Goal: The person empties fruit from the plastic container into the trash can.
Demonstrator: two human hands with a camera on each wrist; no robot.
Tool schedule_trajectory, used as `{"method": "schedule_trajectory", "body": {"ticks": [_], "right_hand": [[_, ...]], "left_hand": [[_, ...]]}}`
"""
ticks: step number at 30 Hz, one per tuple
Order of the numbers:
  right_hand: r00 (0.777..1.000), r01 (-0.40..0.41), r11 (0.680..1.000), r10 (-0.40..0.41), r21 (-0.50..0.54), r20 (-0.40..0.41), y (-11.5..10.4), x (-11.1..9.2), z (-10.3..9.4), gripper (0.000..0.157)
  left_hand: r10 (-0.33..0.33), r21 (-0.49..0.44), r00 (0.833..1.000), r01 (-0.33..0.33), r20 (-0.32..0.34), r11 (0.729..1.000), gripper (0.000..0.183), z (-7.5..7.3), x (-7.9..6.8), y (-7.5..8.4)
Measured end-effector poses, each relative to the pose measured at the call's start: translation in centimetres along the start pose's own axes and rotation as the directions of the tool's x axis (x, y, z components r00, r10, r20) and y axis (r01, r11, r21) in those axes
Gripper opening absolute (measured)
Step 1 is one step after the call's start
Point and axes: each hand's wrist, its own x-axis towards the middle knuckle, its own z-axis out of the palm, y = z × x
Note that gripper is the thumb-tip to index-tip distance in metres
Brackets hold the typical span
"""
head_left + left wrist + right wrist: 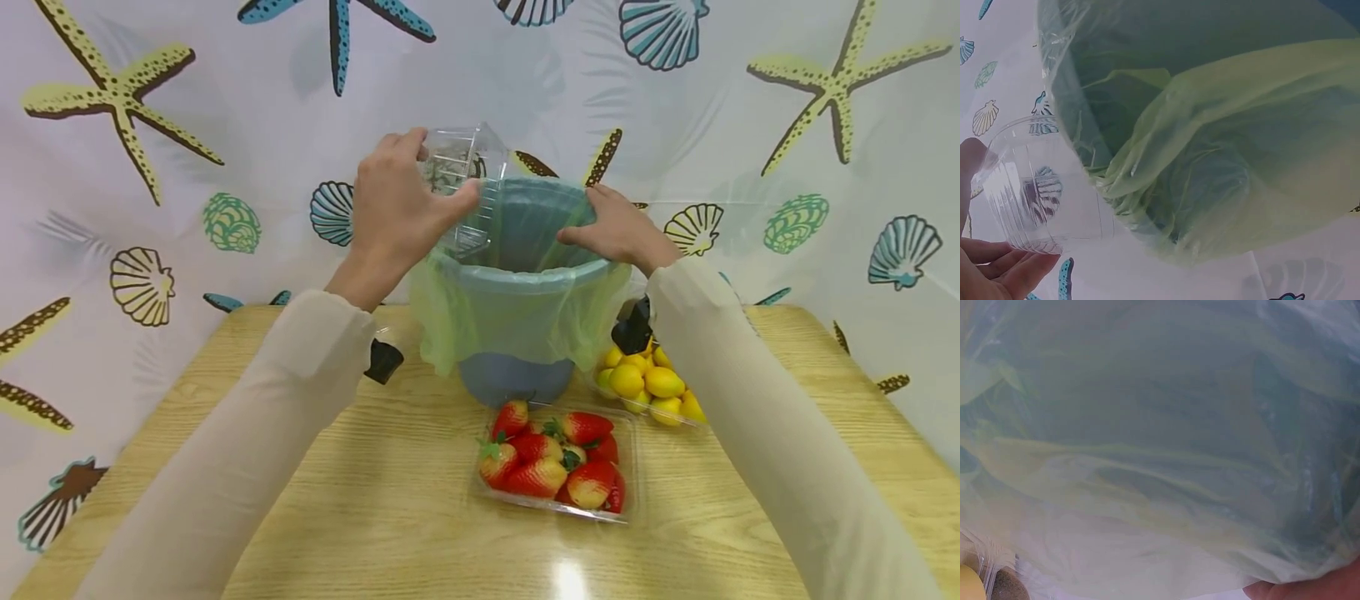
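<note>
A blue trash bin (513, 383) stands toward the back of the table, with a thin light-green bag (517, 321) folded over its rim. My left hand (408, 204) grips a clear plastic container (489, 187), tilted on its side at the bin's left rim. No contents show in that container (1029, 212) in the left wrist view, where the thumb and fingers hold its outer wall. On the opposite side, my right hand (618, 227) holds the bagged rim, thumb pointing inward. The right wrist view is mostly filled by the bag (1147, 506), with fingers at its lower right corner.
A clear tray of strawberries (536, 450) sits right in front of the bin on the wooden table (375, 500). Lemons (663, 382) lie in another clear tray to the bin's right, partly behind my right sleeve. A sea-patterned curtain (285, 150) hangs behind.
</note>
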Motion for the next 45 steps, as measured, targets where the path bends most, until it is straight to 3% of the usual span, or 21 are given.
{"method": "schedule_trajectory", "body": {"ticks": [11,18,21,24,26,28,36,41,45], "right_hand": [[1.000,0.006,1.000,-0.006,-0.008,0.004,-0.1,0.1,0.1,0.081],[1.000,0.000,1.000,0.000,0.000,0.001,-0.2,0.0,0.0,0.082],[1.000,0.004,1.000,-0.004,-0.003,0.001,-0.2,0.0,0.0,0.082],[1.000,0.006,1.000,-0.006,-0.003,0.003,-0.2,0.0,0.0,0.082],[1.000,0.007,1.000,-0.007,-0.002,0.003,-0.2,0.0,0.0,0.082],[1.000,0.011,1.000,-0.011,-0.003,0.001,-0.2,0.0,0.0,0.081],[1.000,0.020,1.000,-0.020,-0.016,-0.004,-0.2,-0.1,0.2,0.081],[1.000,0.020,1.000,-0.020,-0.018,-0.006,-0.2,-0.1,0.2,0.081],[1.000,0.015,1.000,-0.015,-0.012,-0.005,-0.3,-0.1,0.2,0.081]], "left_hand": [[-0.095,-0.138,0.994,0.087,-0.056,0.987,0.062,-0.5,-0.3,-1.8],[-0.250,-0.294,0.967,0.223,-0.055,0.929,0.064,-1.3,-0.5,-2.7],[-0.352,-0.411,0.936,0.321,-0.001,0.854,0.064,-1.7,-0.6,-3.1],[-0.442,-0.529,0.895,0.405,0.062,0.746,0.066,-2.1,-0.7,-3.5],[-0.483,-0.597,0.870,0.440,0.098,0.671,0.067,-2.3,-0.7,-3.8],[-0.509,-0.642,0.854,0.452,0.110,0.620,0.063,-2.4,-0.7,-4.1],[-0.578,-0.796,0.790,0.477,0.203,0.372,0.036,-2.5,-1.2,-5.0],[-0.587,-0.822,0.762,0.502,0.273,0.269,0.039,-2.6,-1.5,-5.5],[-0.575,-0.818,0.730,0.549,0.371,0.169,0.061,-3.1,-1.8,-6.2]]}}
